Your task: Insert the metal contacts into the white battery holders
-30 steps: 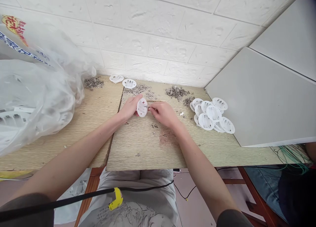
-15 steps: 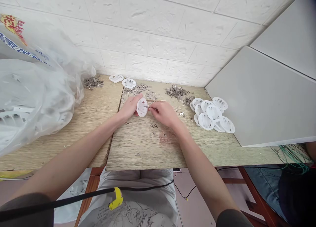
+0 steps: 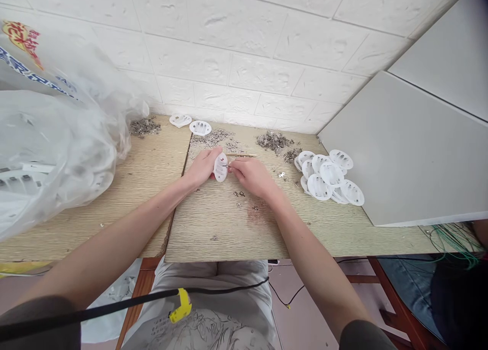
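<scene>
A white wall [image 3: 213,40] fills the top of the frame above the wooden counter [image 3: 244,238]. A grey panel [image 3: 415,152] closes off the right; a bulky plastic bag [image 3: 57,152] covers much of the counter at left. A pile of discs [image 3: 332,173] sits right of centre. Mid-frame, the left hand [image 3: 202,167] grips a tilted white disc [image 3: 220,169]; the right hand [image 3: 249,175] pinches a thin piece [image 3: 228,166], too small to identify, at its right edge. Behind them lie a stick [image 3: 244,155] and heaps of metal bits [image 3: 272,140].
</scene>
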`<act>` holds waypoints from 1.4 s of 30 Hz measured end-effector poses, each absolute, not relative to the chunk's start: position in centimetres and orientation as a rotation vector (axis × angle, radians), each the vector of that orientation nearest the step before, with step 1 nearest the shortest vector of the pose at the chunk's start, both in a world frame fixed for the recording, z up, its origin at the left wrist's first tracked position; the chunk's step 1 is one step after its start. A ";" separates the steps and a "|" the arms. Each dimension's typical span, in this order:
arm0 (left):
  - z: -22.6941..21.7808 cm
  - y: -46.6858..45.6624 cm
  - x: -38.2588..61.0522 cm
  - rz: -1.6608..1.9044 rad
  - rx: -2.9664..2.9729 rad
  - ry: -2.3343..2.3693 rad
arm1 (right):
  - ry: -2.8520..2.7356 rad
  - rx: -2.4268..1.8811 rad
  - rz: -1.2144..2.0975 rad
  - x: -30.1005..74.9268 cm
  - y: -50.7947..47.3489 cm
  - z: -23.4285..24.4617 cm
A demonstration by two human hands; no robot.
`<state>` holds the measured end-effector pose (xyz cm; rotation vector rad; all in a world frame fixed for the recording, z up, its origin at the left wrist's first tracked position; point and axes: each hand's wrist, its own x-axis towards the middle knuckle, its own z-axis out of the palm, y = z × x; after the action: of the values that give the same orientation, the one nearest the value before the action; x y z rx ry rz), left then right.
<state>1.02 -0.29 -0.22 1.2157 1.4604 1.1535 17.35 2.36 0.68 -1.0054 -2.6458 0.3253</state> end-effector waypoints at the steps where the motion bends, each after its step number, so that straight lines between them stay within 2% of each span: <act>1: -0.2 -0.3 1.0 1.152 1.215 1.465 | -2.652 -1.010 0.315 17.3 2.3 0.7; 15: -0.5 -0.3 1.3 1.144 1.202 1.465 | -2.734 -1.093 0.194 16.7 2.1 0.5; 29: -0.7 -0.3 1.3 1.159 1.346 1.497 | -2.827 -1.261 -0.066 15.6 1.0 1.2; 34: -0.3 -0.2 1.0 1.166 1.246 1.421 | -2.586 -1.234 0.187 16.2 1.4 1.1; 39: -0.2 0.1 1.0 1.279 1.047 1.196 | -2.167 -1.143 0.740 16.8 2.8 0.2; 42: -0.1 0.1 1.0 1.296 1.007 1.142 | -1.957 -1.097 0.957 16.8 3.5 -0.6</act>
<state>1.04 0.14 -0.06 1.0065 1.1417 1.2958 16.82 3.54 -0.65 -1.0974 -1.9573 0.9573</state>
